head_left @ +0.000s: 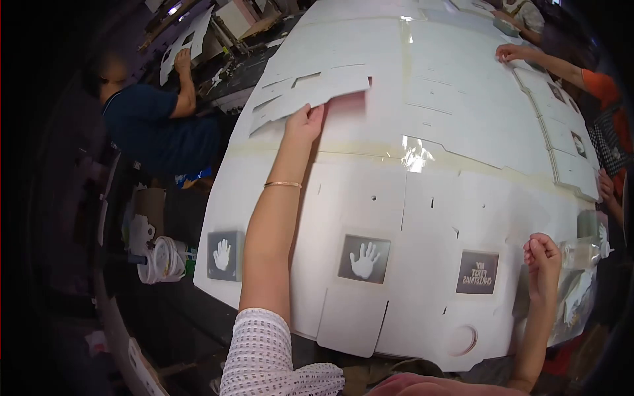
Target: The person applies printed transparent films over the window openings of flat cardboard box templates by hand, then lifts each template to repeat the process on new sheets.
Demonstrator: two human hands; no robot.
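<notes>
My left hand is stretched far over the table, fingers and thumb closed on the near edge of a white die-cut card sheet. The sheet is tilted, with a reddish shade under its right part. My right hand is raised at the right, fingers bent together; anything between them is too small to make out. Near it lies a dark square printed "MY FIRST CHRISTMAS" in mirror writing. A square with a white handprint sits mid-table, and another handprint square lies beside my left forearm.
White sheets cover the table, with clear tape across them. A white bucket stands off the left edge. At right are a plastic container and co-workers' hands. A person in dark blue handles a sheet at upper left.
</notes>
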